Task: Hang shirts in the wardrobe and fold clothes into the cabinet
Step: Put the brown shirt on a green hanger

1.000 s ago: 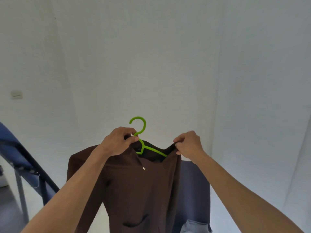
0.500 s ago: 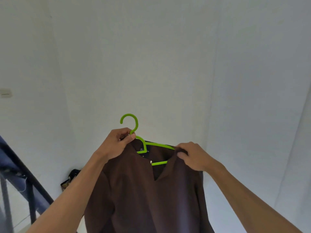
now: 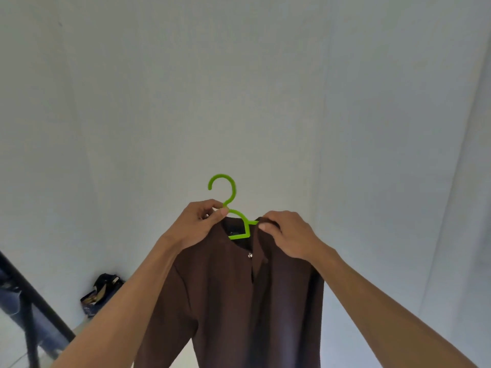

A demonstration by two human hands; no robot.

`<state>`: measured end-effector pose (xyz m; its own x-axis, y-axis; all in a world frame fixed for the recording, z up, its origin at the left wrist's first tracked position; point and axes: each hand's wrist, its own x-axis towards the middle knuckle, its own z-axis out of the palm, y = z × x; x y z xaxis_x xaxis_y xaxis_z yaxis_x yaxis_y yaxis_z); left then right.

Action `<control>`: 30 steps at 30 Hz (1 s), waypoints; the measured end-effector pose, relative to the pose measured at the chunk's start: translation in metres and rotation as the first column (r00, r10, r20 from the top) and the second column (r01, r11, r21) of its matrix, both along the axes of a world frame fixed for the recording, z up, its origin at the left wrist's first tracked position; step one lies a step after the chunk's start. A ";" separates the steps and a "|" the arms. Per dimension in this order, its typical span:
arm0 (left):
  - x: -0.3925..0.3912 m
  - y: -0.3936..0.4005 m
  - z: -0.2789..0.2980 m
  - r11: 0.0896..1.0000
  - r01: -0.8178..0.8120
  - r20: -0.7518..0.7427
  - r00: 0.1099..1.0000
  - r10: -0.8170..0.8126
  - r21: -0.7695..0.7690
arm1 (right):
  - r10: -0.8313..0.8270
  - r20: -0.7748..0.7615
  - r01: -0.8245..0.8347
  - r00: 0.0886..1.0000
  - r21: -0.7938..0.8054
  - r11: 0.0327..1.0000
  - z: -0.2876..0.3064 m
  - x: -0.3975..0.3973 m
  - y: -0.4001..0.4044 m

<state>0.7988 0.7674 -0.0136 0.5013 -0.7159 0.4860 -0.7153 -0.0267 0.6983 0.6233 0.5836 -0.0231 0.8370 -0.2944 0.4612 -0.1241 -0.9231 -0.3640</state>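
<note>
- Centrally, left hand (image 3: 198, 225) fingers clamp green hanger (image 3: 233, 208) below its hook.
- Right hand (image 3: 291, 236) fingers pinch brown shirt (image 3: 239, 301) collar over it.

The left hand (image 3: 198, 225) pinches the green hanger (image 3: 231, 208). The right hand (image 3: 288, 236) grips the brown shirt (image 3: 239, 301) collar.

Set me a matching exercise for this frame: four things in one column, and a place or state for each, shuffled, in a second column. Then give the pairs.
Things:
1. green hanger
2. brown shirt
3. left hand
4. right hand

States:
A. pinches the collar on the right side
B. draped, hanging down between the forearms
C. hook free, pointing up in front of the wall
D. grip at the base of the hook

Pairs: 1-C, 2-B, 3-D, 4-A
</note>
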 end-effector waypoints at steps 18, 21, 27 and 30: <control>0.021 -0.002 -0.013 0.973 -0.211 0.351 0.921 0.166 0.091 | -0.083 0.200 0.026 0.976 0.273 0.962 0.025 -0.047 -0.051; 0.021 -0.001 -0.007 0.983 -0.181 0.294 0.941 0.170 0.012 | -0.072 0.158 0.037 0.985 0.213 0.976 0.028 -0.053 -0.054; 0.026 0.001 -0.010 0.980 -0.193 0.309 0.936 0.169 0.047 | -0.188 0.439 0.064 0.879 0.282 0.957 0.042 -0.059 -0.057; 0.026 0.003 -0.015 0.975 -0.213 0.322 0.929 0.183 0.059 | -0.149 0.223 0.109 0.963 0.180 0.977 0.035 -0.057 -0.062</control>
